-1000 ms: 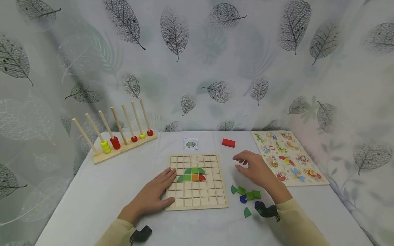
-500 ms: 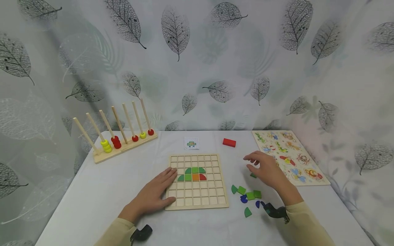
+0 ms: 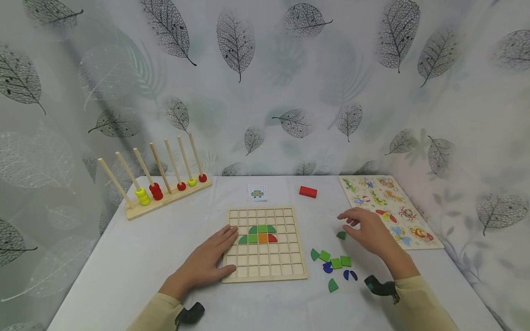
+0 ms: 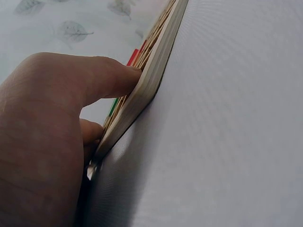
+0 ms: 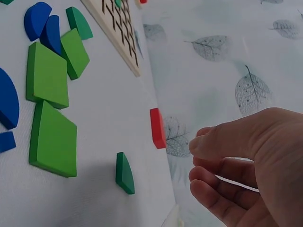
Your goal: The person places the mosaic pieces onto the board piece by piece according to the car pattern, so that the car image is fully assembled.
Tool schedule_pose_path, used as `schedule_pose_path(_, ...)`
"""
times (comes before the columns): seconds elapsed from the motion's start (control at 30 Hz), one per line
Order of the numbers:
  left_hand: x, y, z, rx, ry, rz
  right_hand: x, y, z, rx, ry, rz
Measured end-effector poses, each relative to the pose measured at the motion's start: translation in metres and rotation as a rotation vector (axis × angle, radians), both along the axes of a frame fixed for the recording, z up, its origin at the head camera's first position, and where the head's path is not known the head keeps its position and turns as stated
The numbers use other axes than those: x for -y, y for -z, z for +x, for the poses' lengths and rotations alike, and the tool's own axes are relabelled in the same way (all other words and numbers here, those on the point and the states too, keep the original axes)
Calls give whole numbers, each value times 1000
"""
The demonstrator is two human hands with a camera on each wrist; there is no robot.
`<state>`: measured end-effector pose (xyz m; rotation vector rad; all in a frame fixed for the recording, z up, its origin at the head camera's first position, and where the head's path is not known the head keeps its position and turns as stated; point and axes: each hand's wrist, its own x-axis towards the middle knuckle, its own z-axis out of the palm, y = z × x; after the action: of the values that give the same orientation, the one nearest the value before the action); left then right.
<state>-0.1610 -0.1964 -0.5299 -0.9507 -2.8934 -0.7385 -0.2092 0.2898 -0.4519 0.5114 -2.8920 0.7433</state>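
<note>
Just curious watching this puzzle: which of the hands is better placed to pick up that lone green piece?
Probably the right hand: it hovers empty beside the green piece. The left hand lies flat on the board, across from it.

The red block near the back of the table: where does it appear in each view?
Head: red block lies at the table's back, right of the small card.
Left wrist: not identifiable; only a red sliver shows on the grid board.
Right wrist: centre, beyond the right hand.
Shared landmark: the grid board.
</note>
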Motion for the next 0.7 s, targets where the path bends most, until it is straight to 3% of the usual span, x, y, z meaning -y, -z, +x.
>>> schedule_pose_path(0.43, 1, 5, -2, -6, -1, 4, -13, 25, -1, 136, -4, 8)
schedule_pose_path(0.7, 2, 6, -2, -6, 7, 22, -12, 30, 4, 194, -31, 45)
